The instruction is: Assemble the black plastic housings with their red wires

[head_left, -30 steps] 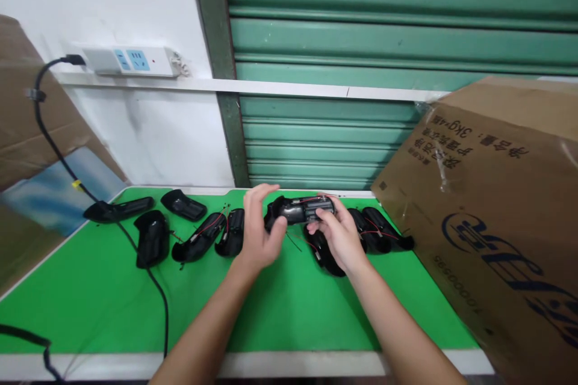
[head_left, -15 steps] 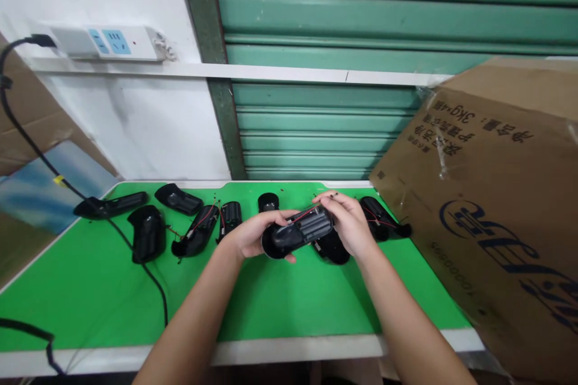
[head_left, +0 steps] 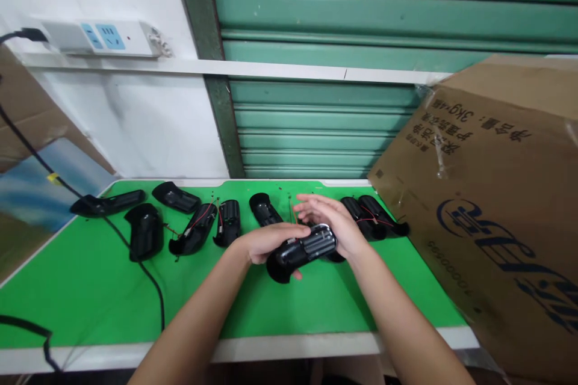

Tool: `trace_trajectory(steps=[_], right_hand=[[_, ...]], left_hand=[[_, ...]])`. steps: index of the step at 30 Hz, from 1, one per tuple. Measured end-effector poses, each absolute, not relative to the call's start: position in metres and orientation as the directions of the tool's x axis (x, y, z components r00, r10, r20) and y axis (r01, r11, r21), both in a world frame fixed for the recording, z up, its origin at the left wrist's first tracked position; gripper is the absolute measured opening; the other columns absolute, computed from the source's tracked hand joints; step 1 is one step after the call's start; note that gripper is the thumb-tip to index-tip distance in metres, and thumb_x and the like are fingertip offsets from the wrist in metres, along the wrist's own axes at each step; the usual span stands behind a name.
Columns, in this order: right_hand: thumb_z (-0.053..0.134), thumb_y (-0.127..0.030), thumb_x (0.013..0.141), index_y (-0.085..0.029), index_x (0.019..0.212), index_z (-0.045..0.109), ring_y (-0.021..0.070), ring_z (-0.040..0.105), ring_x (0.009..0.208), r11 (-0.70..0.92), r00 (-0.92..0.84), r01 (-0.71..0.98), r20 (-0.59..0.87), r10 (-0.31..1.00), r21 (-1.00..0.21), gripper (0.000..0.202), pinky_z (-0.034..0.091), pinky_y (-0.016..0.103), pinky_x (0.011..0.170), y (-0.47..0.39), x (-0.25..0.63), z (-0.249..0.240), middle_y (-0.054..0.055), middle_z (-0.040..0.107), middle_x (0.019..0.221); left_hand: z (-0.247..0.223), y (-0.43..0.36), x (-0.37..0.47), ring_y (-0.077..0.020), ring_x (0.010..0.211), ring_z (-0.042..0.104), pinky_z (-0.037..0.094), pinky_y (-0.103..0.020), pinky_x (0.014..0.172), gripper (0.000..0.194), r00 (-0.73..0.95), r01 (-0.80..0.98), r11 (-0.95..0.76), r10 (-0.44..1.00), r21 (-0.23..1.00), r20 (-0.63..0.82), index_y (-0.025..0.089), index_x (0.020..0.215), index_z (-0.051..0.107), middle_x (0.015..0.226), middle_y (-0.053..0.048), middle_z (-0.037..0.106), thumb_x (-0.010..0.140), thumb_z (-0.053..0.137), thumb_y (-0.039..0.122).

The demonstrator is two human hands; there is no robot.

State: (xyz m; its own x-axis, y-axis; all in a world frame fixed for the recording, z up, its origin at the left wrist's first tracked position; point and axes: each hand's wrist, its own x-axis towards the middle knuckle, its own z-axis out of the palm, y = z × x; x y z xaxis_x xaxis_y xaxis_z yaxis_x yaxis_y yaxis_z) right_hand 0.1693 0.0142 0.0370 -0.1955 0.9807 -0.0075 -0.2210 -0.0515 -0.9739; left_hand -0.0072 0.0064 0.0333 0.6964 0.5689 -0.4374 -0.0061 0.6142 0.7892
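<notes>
Green metal shutter (head_left: 361, 18): backdrop to the station. Counter (head_left: 189, 307): green top with a pale rim, set below the shutter. Carton (head_left: 492, 192): standing at the right, beside the counter

Hands: both above the middle of the counter, near each other. The left hand (head_left: 267, 242) is clamped on the held shell (head_left: 295, 254), thumb along the upper edge, a fingertip showing below. The right hand (head_left: 338, 224) is beside the other end, fingers extended behind the shell; whether they grip anything cannot be told

Held shell: black, between the hands, tilted, hollow side up, flared end toward the lower left. Other shells (head_left: 229, 222) lie on the counter to the left and right; one is partly hidden behind the hands

Handling: judged light and stiff, probably hard plastic. The glossy surface may slip in dry fingers. Take hold by the long outer sides, supporting from below; keep fingertips out of the ribbed bay (head_left: 318, 243)

Red wire (head_left: 295, 215): rises near the right fingertips. Judged the most fragile part, thin and soft; do not lift by it, and avoid strain where it joins the shell
</notes>
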Motion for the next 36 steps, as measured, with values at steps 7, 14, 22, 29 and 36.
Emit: trace_trajectory(steps=[7, 14, 22, 29, 36], right_hand=[[0.071, -0.041, 0.084, -0.021, 0.087, 0.064, 0.0142, 0.053, 0.065, 0.432, 0.201, 0.106, 0.445, 0.873, -0.896, 0.021, 0.046, 0.029, 0.065, 0.012, 0.163, 0.03, -0.002, 0.058, 0.071], [0.078, -0.043, 0.078, -0.022, 0.082, 0.06, 0.0116, 0.054, 0.055, 0.31, 0.131, -0.053, 0.301, 0.945, -0.949, 0.028, 0.045, 0.026, 0.055, 0.014, 0.159, 0.028, -0.003, 0.06, 0.067], [0.079, -0.037, 0.074, -0.022, 0.08, 0.059, 0.0124, 0.056, 0.054, 0.283, 0.133, -0.05, 0.274, 0.952, -0.958, 0.025, 0.048, 0.027, 0.056, 0.015, 0.16, 0.026, -0.003, 0.061, 0.064], [0.066, -0.027, 0.09, -0.023, 0.093, 0.075, 0.0178, 0.068, 0.069, 0.534, 0.003, 0.318, 0.564, 0.826, -0.784, 0.01, 0.055, 0.033, 0.07, 0.006, 0.158, 0.026, 0.003, 0.075, 0.081], [0.06, -0.024, 0.095, -0.025, 0.105, 0.079, 0.0196, 0.071, 0.081, 0.636, -0.149, 0.42, 0.642, 0.752, -0.647, 0.021, 0.057, 0.034, 0.077, 0.006, 0.161, 0.027, 0.006, 0.076, 0.093]], left_hand=[[0.04, 0.006, 0.003, -0.0181, 0.084, 0.066, 0.059, -0.03, 0.069, 0.039, 0.477, -0.367, 0.411, 0.853, 0.835, -0.21, 0.023, 0.126, 0.069, 0.109, -0.007, 0.072, 0.088, 0.069, 0.034], [0.036, 0.004, 0.013, -0.0214, 0.094, 0.065, 0.054, -0.028, 0.074, 0.05, 0.454, -0.384, 0.329, 0.881, 0.863, -0.134, 0.022, 0.135, 0.065, 0.113, -0.008, 0.073, 0.088, 0.069, 0.042], [0.031, 0.006, 0.015, -0.0119, 0.07, 0.058, 0.049, -0.023, 0.068, 0.062, 0.432, -0.349, 0.297, 0.893, 0.889, -0.128, 0.022, 0.142, 0.059, 0.104, -0.005, 0.072, 0.085, 0.074, 0.042], [0.04, 0.003, 0.014, -0.0204, 0.095, 0.066, 0.055, -0.026, 0.072, 0.043, 0.352, -0.454, 0.361, 0.913, 0.815, -0.209, 0.022, 0.134, 0.063, 0.116, -0.007, 0.071, 0.094, 0.061, 0.036], [0.044, 0.005, 0.011, -0.0199, 0.093, 0.068, 0.056, -0.027, 0.074, 0.042, 0.295, -0.507, 0.371, 0.923, 0.778, -0.247, 0.022, 0.135, 0.06, 0.113, -0.005, 0.072, 0.095, 0.059, 0.034]])
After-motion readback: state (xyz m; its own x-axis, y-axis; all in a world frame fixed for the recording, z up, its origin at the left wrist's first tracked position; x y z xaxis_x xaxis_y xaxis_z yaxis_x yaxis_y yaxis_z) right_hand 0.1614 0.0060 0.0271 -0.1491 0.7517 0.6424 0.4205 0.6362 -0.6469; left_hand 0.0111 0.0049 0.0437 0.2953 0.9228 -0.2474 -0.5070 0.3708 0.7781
